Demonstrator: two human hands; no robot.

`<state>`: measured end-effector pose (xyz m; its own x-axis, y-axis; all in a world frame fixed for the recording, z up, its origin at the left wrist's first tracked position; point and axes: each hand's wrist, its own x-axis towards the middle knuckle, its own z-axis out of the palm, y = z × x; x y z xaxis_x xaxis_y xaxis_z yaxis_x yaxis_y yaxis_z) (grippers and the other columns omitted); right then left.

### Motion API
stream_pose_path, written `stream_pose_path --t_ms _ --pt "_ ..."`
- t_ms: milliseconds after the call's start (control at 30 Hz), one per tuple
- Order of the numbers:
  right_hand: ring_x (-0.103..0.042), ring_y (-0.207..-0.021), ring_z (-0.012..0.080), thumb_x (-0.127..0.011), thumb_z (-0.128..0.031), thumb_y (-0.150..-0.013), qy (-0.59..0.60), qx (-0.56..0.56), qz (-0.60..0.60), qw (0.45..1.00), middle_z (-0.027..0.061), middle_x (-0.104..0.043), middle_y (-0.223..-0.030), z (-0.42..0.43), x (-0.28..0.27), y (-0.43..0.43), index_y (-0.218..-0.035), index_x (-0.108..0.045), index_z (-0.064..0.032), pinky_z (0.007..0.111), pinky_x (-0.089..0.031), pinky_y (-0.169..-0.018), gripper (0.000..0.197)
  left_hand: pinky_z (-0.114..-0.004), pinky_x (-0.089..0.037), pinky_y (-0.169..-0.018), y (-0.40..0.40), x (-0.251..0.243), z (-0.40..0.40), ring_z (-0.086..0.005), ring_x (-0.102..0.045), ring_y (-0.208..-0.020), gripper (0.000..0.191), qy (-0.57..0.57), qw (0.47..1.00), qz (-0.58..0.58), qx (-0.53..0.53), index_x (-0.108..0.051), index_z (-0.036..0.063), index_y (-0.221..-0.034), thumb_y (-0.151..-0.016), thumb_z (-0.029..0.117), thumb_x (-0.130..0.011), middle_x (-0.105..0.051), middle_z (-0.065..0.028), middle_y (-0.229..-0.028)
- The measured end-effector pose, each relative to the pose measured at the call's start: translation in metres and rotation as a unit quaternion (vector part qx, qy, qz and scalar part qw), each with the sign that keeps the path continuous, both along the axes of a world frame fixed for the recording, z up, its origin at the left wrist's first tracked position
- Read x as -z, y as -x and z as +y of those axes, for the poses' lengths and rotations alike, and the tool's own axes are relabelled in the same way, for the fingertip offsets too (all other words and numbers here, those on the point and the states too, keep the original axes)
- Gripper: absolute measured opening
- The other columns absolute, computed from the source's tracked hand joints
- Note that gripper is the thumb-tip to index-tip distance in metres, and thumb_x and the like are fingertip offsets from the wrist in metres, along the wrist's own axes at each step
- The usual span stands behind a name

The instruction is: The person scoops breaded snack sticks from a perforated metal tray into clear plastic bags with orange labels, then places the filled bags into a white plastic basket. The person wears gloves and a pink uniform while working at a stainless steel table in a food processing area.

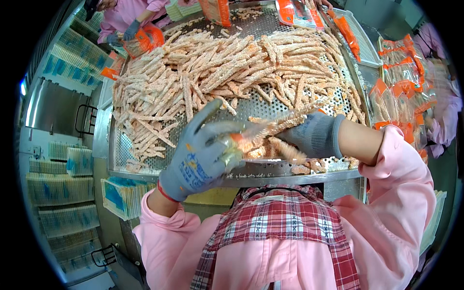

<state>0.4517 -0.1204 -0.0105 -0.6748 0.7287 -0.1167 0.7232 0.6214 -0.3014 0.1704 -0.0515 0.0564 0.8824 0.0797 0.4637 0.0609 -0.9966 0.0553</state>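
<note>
My left hand (pixel 194 156), in a grey coated work glove, grips the blurred clear-and-orange edge of a plastic bag (pixel 232 146). Its index finger points up and away. My right hand (pixel 313 132), gloved alike, holds a bunch of crumb-coated food sticks (pixel 284 121) at the bag's mouth. Some sticks there are smeared by motion, and the right fingers are mostly hidden behind them. Beyond both hands, a large heap of the same pale orange coated sticks (pixel 224 69) covers a perforated metal table (pixel 255 103).
A raised metal rim (pixel 253 180) runs along the table's near side. Filled orange-and-clear bags (pixel 398 72) lie at right, beside a white tray (pixel 362 40). Across at upper left, a co-worker's gloved hands (pixel 125 32) hold another bag (pixel 145 40). Stacked plastic racks (pixel 59 188) stand at left.
</note>
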Motion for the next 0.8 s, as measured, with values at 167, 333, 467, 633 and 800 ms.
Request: stream_pose_path --t_ms 167,333,467,633,800 --pt "-0.071 -0.101 0.0288 -0.059 -0.029 -0.097 -0.003 0.066 -0.167 0.984 0.0103 -0.074 -0.105 0.04 0.052 0.04 -0.102 -0.076 -0.0113 0.043 -0.054 -0.091 0.025 -0.066 -0.037 -0.114 -0.031 0.023 0.009 -0.0291 -0.063 -0.111 0.016 0.028 0.997 0.06 0.046 -0.065 0.0144 -0.093 -0.079 0.018 -0.073 -0.067 -0.0047 -0.101" --pt "-0.071 -0.089 0.0219 -0.072 -0.036 -0.094 0.249 0.083 0.116 0.958 0.0175 -0.075 -0.094 0.048 -0.048 -0.015 -0.103 -0.077 -0.0033 0.035 -0.055 -0.085 0.035 -0.066 -0.033 -0.117 0.009 0.017 0.019 -0.0269 -0.063 -0.104 0.015 0.002 0.997 0.06 -0.054 -0.064 0.0142 -0.087 -0.078 0.017 -0.076 -0.064 -0.0039 -0.092" --pt "-0.069 -0.106 0.022 -0.075 -0.044 -0.089 0.275 0.293 0.329 0.855 0.0186 -0.071 -0.12 0.028 -0.042 -0.124 -0.137 -0.06 0.0016 0.032 -0.054 -0.096 0.068 -0.067 -0.033 -0.117 0.026 0.018 0.008 -0.0243 -0.062 -0.103 0.017 -0.039 0.991 0.054 -0.115 -0.063 0.0156 -0.091 -0.079 0.014 -0.075 -0.063 -0.0026 -0.091" --pt "-0.054 -0.132 0.0318 -0.076 -0.074 -0.071 -0.025 0.625 0.121 0.771 0.0311 -0.048 -0.147 -0.103 0.193 -0.252 -0.16 -0.017 0.0016 0.046 -0.041 -0.111 0.131 -0.066 -0.033 -0.117 0.025 0.04 0.01 -0.0249 -0.061 -0.105 0.016 -0.018 0.985 0.027 -0.169 -0.064 0.0145 -0.094 -0.081 0.013 -0.073 -0.063 -0.0026 -0.094" --pt "-0.07 -0.101 0.0322 -0.076 -0.062 -0.069 0.084 0.813 0.058 0.573 0.0137 -0.071 -0.107 -0.042 0.222 -0.146 -0.14 -0.044 -0.0046 0.041 -0.05 -0.088 0.097 -0.064 -0.038 -0.115 -0.014 0.032 0.025 -0.0205 -0.064 -0.11 0.021 -0.075 0.993 0.046 -0.076 -0.065 0.0159 -0.097 -0.08 0.012 -0.076 -0.066 -0.0009 -0.101"
